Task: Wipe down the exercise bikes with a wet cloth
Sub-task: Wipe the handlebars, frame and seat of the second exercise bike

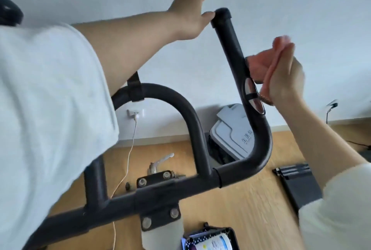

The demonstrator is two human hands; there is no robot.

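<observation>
White bin lid [224,129], Chinese characters, too blurred to read

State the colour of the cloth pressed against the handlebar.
The cloth is pink, seen best in the head view.
</observation>
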